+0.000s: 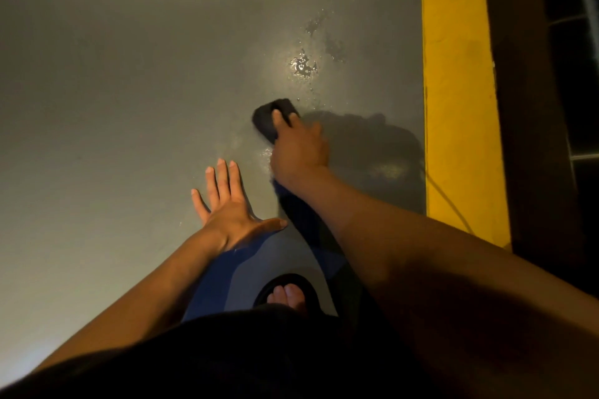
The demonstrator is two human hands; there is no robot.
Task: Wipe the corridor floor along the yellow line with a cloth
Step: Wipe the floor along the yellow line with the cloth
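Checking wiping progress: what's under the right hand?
A dark cloth lies under the right hand, pressed on the grey floor. The floor beneath the cloth is covered.
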